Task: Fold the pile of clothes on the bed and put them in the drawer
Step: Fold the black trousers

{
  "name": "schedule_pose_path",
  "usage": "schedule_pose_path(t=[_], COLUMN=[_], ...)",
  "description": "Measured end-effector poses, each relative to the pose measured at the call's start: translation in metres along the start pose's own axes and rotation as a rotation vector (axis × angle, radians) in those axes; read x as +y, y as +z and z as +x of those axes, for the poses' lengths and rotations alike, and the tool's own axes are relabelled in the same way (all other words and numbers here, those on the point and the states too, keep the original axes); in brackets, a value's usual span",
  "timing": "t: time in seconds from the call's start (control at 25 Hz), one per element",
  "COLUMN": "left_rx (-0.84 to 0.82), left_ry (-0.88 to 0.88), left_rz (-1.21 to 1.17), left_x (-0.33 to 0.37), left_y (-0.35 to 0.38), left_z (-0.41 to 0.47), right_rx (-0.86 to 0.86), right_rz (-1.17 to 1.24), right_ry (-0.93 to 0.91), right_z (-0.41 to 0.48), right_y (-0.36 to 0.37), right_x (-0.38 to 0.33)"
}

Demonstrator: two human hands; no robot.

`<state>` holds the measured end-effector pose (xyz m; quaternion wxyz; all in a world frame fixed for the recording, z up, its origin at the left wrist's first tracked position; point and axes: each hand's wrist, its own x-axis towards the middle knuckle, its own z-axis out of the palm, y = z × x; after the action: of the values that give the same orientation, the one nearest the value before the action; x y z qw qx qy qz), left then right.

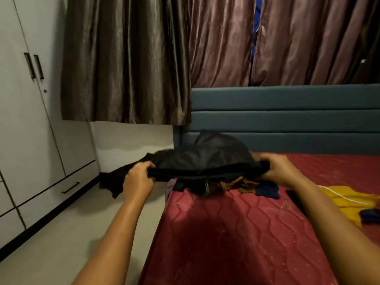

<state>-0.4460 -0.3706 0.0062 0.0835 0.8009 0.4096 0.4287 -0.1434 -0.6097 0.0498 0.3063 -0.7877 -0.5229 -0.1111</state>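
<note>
A black garment (203, 159) is stretched between both hands above the bed's left corner. My left hand (138, 179) grips its left end and my right hand (276, 168) grips its right end, fingers curled round the cloth. Part of the garment trails down to the left over the floor. Under it a small pile of clothes (232, 185) in brown, black and navy lies on the red quilted mattress (226, 233). A closed drawer (59, 195) with a black handle sits low in the white wardrobe at the left.
A yellow garment (347, 200) and a dark blue piece (370, 215) lie on the mattress at the right. A teal headboard (287, 120) stands behind, curtains (127, 58) above. White wardrobe doors (22, 99) line the left wall beside a strip of pale floor (61, 243).
</note>
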Motion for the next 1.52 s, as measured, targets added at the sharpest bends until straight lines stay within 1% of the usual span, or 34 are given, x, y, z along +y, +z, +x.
schedule_pose_path(t=[0.08,0.12,0.16,0.2,0.24,0.32,0.36,0.4,0.48,0.56,0.6,0.72,0.76,0.8,0.84,0.92,0.96,1.0,1.04,1.08,1.12,1.2,1.24,1.32,1.4,1.48,1.52], left_rx=[-0.229,-0.307,-0.349,-0.366,-0.370,-0.365,-0.365,-0.378,-0.491,-0.602,-0.611,-0.608,-0.622,-0.626,-0.606,-0.494,-0.435,-0.381,-0.317,-0.268,-0.236,-0.262,-0.292,-0.290,-0.284,-0.321,-0.337], left_ry=[-0.128,-0.205,-0.283,-0.352,-0.420,-0.501,-0.513,-0.514,-0.493,-0.483,-0.466,-0.361,-0.334,-0.352,-0.406,-0.522,-0.519,-0.488,-0.453,-0.438,-0.432,-0.420,-0.417,-0.406,-0.405,-0.406,-0.406], left_rz=[-0.108,-0.161,-0.212,-0.274,-0.359,-0.580,-0.671,-0.720,-0.726,-0.724,-0.786,-1.160,-1.186,-1.136,-0.998,-0.651,-0.532,-0.464,-0.422,-0.419,-0.470,-0.682,-0.800,-0.976,-1.173,-1.345,-1.379], left_x=[-0.037,-0.051,-0.062,-0.070,-0.076,-0.080,-0.078,-0.076,-0.068,-0.058,-0.054,-0.041,-0.037,-0.029,-0.021,-0.009,-0.004,0.004,0.012,0.024,0.039,0.078,0.095,0.118,0.123,0.120,0.118], left_y=[0.012,0.011,0.008,0.001,-0.008,-0.026,-0.033,-0.037,-0.042,-0.050,-0.059,-0.099,-0.107,-0.109,-0.101,-0.073,-0.059,-0.048,-0.041,-0.036,-0.034,-0.031,-0.029,-0.026,-0.030,-0.035,-0.036], left_z=[-0.053,-0.077,-0.095,-0.108,-0.114,-0.109,-0.102,-0.093,-0.078,-0.071,-0.067,-0.046,-0.036,-0.025,-0.014,0.003,0.009,0.015,0.016,0.015,0.011,-0.007,-0.018,-0.034,-0.040,-0.041,-0.041], right_rx=[-0.325,-0.515,-0.708,-0.828,-0.874,-0.775,-0.660,-0.547,-0.416,-0.365,-0.349,-0.292,-0.266,-0.213,-0.196,-0.147,-0.097,-0.048,0.018,0.074,0.110,0.115,0.103,0.115,0.110,0.041,-0.003], right_rz=[0.246,0.369,0.495,0.583,0.642,0.845,0.955,0.973,0.960,0.963,0.988,1.203,1.257,1.247,1.153,0.871,0.768,0.733,0.721,0.759,0.817,0.973,1.018,0.995,1.042,1.143,1.188], right_ry=[0.187,0.276,0.349,0.385,0.379,0.412,0.426,0.444,0.449,0.403,0.415,0.280,0.238,0.263,0.315,0.447,0.499,0.512,0.517,0.506,0.507,0.444,0.373,0.227,0.148,0.112,0.099], right_z=[-0.055,-0.080,-0.099,-0.112,-0.117,-0.106,-0.098,-0.092,-0.082,-0.082,-0.079,-0.068,-0.058,-0.048,-0.035,-0.011,-0.001,0.008,0.014,0.016,0.017,0.011,0.006,-0.004,-0.012,-0.013,-0.014], right_y=[0.047,0.064,0.074,0.079,0.079,0.069,0.060,0.052,0.044,0.035,0.028,-0.015,-0.025,-0.032,-0.033,-0.016,-0.001,0.014,0.029,0.039,0.047,0.058,0.064,0.069,0.067,0.065,0.064], right_x=[0.021,0.023,0.020,0.016,0.015,0.011,0.002,-0.010,-0.035,-0.045,-0.047,-0.054,-0.056,-0.061,-0.067,-0.073,-0.075,-0.079,-0.084,-0.095,-0.109,-0.142,-0.158,-0.183,-0.190,-0.184,-0.182])
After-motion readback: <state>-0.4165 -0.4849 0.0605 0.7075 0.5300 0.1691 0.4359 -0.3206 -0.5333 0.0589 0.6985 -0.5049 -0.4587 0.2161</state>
